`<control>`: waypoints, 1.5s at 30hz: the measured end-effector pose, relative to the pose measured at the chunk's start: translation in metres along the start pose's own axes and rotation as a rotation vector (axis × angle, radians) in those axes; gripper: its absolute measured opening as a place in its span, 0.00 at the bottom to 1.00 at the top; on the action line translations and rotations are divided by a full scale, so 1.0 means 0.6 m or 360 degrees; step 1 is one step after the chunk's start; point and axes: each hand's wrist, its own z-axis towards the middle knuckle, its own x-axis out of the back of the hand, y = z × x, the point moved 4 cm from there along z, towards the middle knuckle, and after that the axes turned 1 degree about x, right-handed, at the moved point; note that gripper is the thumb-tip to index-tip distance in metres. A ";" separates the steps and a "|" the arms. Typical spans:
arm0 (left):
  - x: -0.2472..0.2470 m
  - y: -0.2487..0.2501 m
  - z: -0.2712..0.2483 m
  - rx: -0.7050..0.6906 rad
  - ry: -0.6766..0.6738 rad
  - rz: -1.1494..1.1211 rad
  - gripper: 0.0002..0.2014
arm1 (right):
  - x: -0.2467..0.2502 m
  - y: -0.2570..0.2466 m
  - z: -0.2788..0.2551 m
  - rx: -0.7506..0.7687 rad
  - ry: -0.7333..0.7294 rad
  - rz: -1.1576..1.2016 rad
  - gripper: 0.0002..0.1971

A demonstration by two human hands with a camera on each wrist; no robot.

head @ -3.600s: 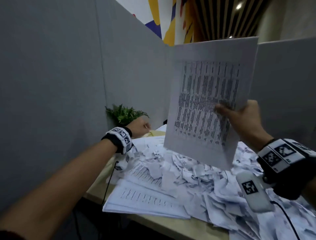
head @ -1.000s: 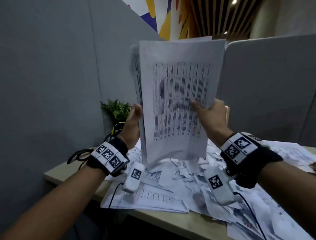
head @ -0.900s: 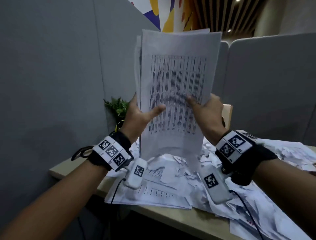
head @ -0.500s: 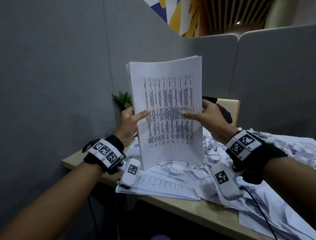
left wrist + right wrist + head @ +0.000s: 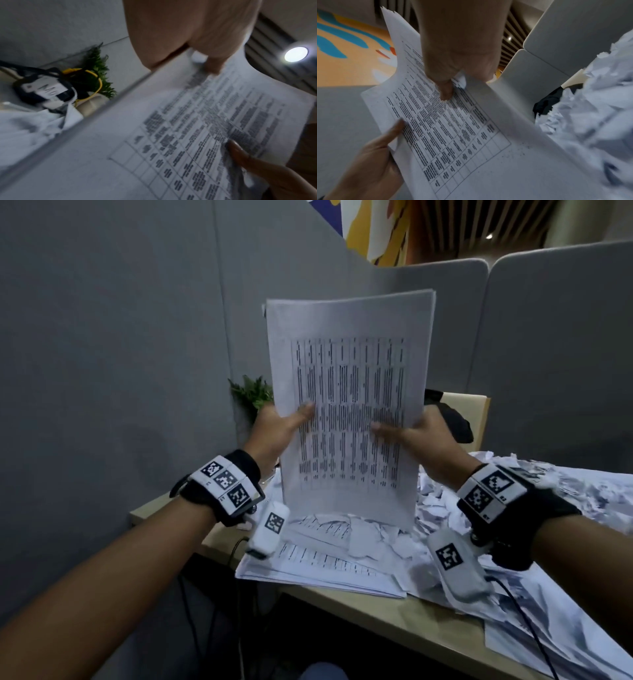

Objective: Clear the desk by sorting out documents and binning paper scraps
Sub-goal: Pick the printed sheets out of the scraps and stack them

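Nearest the camera, a flat pile of printed white sheets (image 5: 329,563) lies at the front left corner of the pale wooden worktop (image 5: 404,619), its edge jutting past the rim. Just right of that pile, a heap of torn white paper scraps (image 5: 534,508) covers most of the surface, so binning has evidently not got far.

Above the flat pile, the left hand (image 5: 275,431) and the right hand (image 5: 423,436) each clamp a side edge of an upright sheaf of white table-printed documents (image 5: 349,405), thumbs on the printed face and fingers behind. Its bottom edge hangs just over the scraps, apparently being squared up. I judge sorting partly done: one bundle gathered, loose sheets and every scrap left.

Behind the sheaf, a small green plant (image 5: 251,393) and a black object (image 5: 448,419) sit by the grey partition panels (image 5: 102,354), which close in left and rear. Open room lies toward the front edge and upward.
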 end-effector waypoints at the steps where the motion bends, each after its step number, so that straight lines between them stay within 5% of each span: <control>1: -0.002 0.012 0.008 -0.0029 -0.0068 -0.0079 0.15 | 0.009 -0.009 0.008 0.0057 0.0085 0.0004 0.07; 5: 0.002 0.018 0.064 0.0100 -0.0131 0.0012 0.19 | 0.056 -0.040 0.036 0.0186 0.0375 0.0008 0.07; 8: 0.009 -0.045 0.105 0.0309 -0.0348 0.0822 0.07 | 0.094 -0.038 0.047 0.0220 0.0541 -0.0079 0.08; 11: 0.013 -0.118 0.134 0.0342 -0.0713 0.1760 0.09 | 0.123 -0.023 0.048 0.0182 0.0610 -0.0102 0.08; 14: 0.002 -0.151 0.160 0.0267 -0.0778 0.2070 0.13 | 0.143 -0.004 0.051 0.0112 0.0636 -0.0149 0.08; 26: -0.053 -0.371 0.352 0.0551 -0.0955 0.2557 0.13 | 0.167 0.067 0.090 0.0008 0.0646 -0.0280 0.14; 28: -0.066 -0.357 0.336 0.0582 -0.0919 0.2572 0.12 | 0.171 0.075 0.092 0.0012 0.0620 -0.0273 0.14; 34: -0.101 -0.357 0.316 0.0300 -0.0798 0.2674 0.31 | 0.171 0.095 0.093 -0.0039 0.0609 -0.0261 0.15; 38: -0.118 -0.353 0.314 0.0325 -0.0875 0.2553 0.32 | 0.166 0.098 0.091 -0.0054 0.0613 -0.0244 0.16; 41: -0.122 -0.346 0.324 0.0260 -0.0887 0.2481 0.25 | 0.167 0.096 0.088 -0.0063 0.0603 -0.0231 0.12; 43: -0.124 -0.326 0.327 0.0280 -0.0835 0.2339 0.08 | 0.170 0.093 0.087 -0.0052 0.0601 -0.0238 0.11; 45: -0.123 -0.296 0.332 0.0228 -0.0746 0.2169 0.06 | 0.175 0.093 0.088 -0.0055 0.0612 -0.0257 0.13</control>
